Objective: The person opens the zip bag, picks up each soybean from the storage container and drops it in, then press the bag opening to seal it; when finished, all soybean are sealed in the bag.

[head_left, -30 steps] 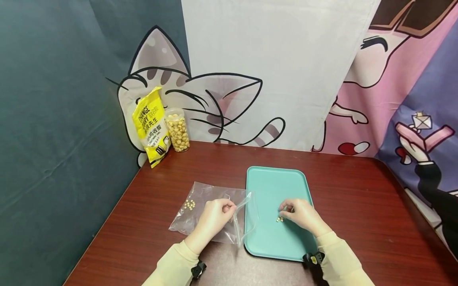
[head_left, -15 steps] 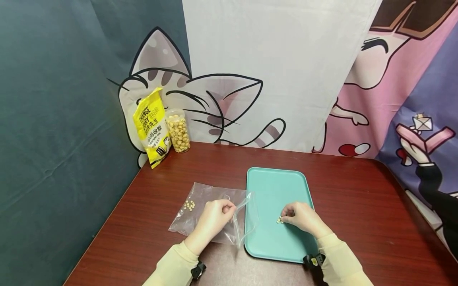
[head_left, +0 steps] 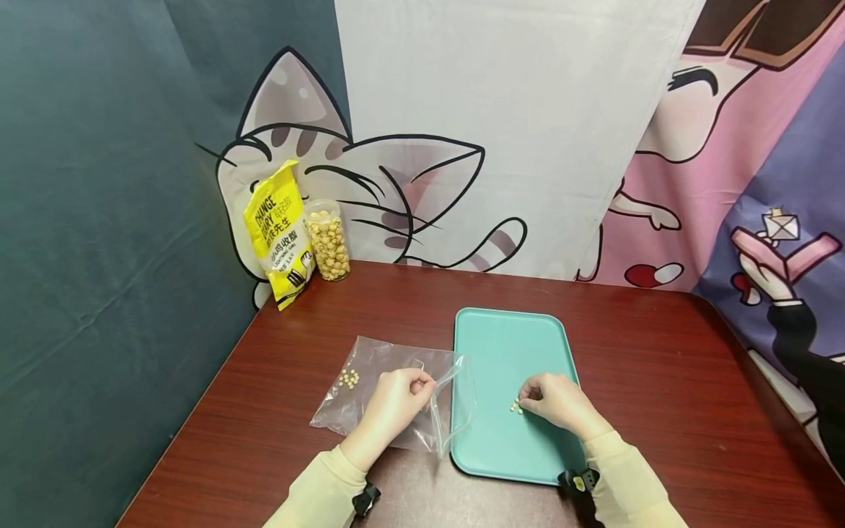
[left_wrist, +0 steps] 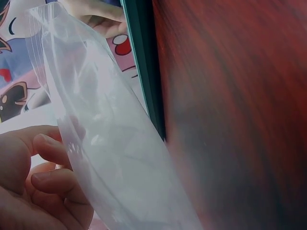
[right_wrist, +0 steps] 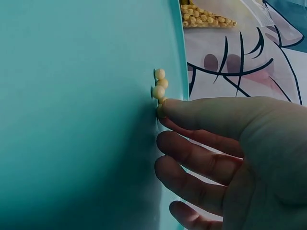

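Note:
My left hand [head_left: 396, 392] holds up the mouth of a clear zip bag [head_left: 389, 356]; in the left wrist view its curled fingers [left_wrist: 53, 182] are at the bag's edge. Several small pale-yellow balls [head_left: 348, 378] lie in the far left end of the bag. Over the turquoise tray [head_left: 508, 330], my right hand [head_left: 557, 400] pinches one such ball between thumb and index finger, low against the surface. The right wrist view shows other balls [right_wrist: 159, 74] lying just beyond the fingertips, with the pinched one partly covered by the thumb.
A yellow snack bag [head_left: 280, 238] leans at the table's back left corner. Beside it stands a clear jar [head_left: 327, 242] full of yellowish round pieces. Printed cloth [head_left: 528, 110] hangs behind the dark red table [head_left: 660, 381].
My right hand has come down slightly and to the right, its thumb and index finger closing on a ball. The left hand and the zip bag have stayed put.

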`<state>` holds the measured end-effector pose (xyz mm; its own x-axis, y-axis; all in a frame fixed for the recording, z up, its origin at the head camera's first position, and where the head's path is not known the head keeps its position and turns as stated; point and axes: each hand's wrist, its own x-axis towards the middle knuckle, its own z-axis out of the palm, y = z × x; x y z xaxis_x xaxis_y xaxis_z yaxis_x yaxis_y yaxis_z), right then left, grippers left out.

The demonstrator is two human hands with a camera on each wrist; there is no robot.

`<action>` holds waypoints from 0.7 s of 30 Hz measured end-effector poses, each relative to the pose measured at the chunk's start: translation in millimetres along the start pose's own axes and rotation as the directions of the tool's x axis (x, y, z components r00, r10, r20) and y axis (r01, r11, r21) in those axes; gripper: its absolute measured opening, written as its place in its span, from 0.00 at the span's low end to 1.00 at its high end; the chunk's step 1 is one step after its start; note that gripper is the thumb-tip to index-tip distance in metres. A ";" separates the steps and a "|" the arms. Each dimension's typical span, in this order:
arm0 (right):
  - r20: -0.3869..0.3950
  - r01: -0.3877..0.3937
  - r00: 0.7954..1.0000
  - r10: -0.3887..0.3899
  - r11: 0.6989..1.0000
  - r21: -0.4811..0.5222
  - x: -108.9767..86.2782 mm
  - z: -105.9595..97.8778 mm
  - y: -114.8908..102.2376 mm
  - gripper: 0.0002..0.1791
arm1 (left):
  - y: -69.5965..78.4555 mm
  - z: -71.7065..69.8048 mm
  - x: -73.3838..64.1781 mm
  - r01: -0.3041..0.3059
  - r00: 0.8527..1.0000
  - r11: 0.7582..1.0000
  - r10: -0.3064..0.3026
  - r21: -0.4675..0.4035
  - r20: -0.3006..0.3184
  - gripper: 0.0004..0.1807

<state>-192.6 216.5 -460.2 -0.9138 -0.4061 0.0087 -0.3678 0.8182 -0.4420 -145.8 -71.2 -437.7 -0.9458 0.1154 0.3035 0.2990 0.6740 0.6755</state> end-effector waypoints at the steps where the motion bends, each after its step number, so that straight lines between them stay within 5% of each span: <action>1: -0.005 -0.001 1.000 0.001 1.000 -0.008 0.0 -0.1 -0.3 0.08 | -0.1 -0.1 0.1 -0.001 1.000 1.000 0.001 0.000 -0.002 0.05; 9: -0.026 0.000 1.000 0.000 1.000 -0.026 -1.5 -1.6 -2.0 0.07 | -0.6 0.1 -0.1 0.000 1.000 1.000 0.000 0.003 -0.011 0.04; 21: -0.181 0.114 0.977 -0.113 0.993 -0.002 -3.7 -3.0 -20.4 0.06 | 0.7 -0.4 -0.6 0.005 1.000 1.000 -0.005 -0.005 0.003 0.05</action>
<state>-182.3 202.6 -448.5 -0.8824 -0.4156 0.2204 -0.4703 0.7672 -0.4362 -144.9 -71.1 -437.2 -0.9476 0.1145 0.2981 0.2950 0.6710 0.6802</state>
